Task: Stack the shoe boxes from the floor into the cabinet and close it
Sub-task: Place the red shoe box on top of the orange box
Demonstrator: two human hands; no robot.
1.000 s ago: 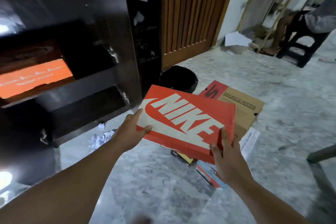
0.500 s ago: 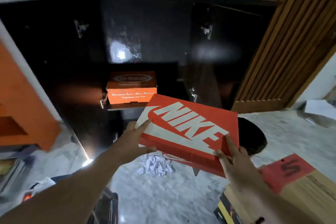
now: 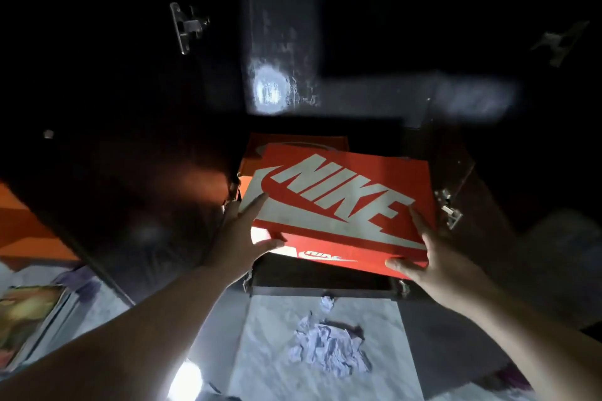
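I hold a red Nike shoe box (image 3: pixel 338 198) with a big white logo at the mouth of the dark cabinet (image 3: pixel 163 156). My left hand (image 3: pixel 242 231) grips its near left corner, my right hand (image 3: pixel 433 257) its near right corner. The box sits tilted over an orange shoe box (image 3: pixel 286 140) that lies on the cabinet shelf; only the orange box's far edge shows. Whether the two boxes touch I cannot tell. The shelf's front edge (image 3: pixel 322 283) runs just below my hands.
The cabinet doors stand open at left (image 3: pixel 81 205) and right (image 3: pixel 488 238), with metal hinges (image 3: pixel 449 208) on the frame. Crumpled white paper (image 3: pixel 325 345) lies on the marble floor below the shelf. A printed flat item (image 3: pixel 26 312) lies at the far left.
I have turned from the floor pile to the cabinet and carried the Nike box forward, from mid-air in front of the shelf to over the orange box inside.
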